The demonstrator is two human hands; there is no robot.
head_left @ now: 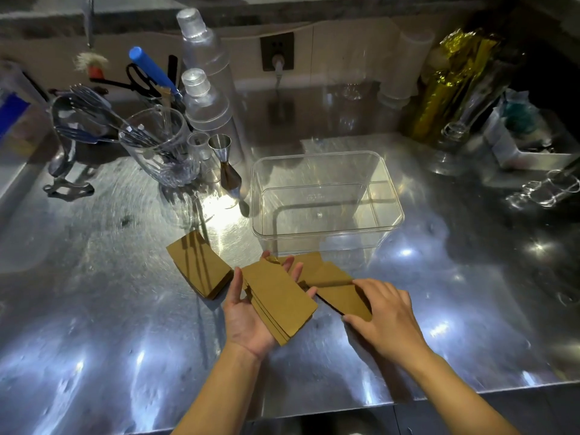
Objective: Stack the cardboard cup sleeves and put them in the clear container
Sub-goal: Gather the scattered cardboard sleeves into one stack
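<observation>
My left hand (248, 318) lies palm up and holds a small stack of flat brown cardboard cup sleeves (279, 299). My right hand (383, 318) rests palm down with its fingers pinching the near edge of another flat sleeve (342, 298) on the steel counter. Further loose sleeves (317, 268) lie behind it, partly covered. A separate neat pile of sleeves (199, 265) sits to the left of my left hand. The clear container (323, 199), rectangular and holding nothing, stands just beyond the sleeves.
A glass jar of utensils (160, 149), a metal jigger (224, 161) and clear plastic shakers (204, 98) stand at the back left. Gold foil bags (448, 86) and glassware (546, 189) crowd the right. The counter's front edge (314, 412) runs close below my forearms.
</observation>
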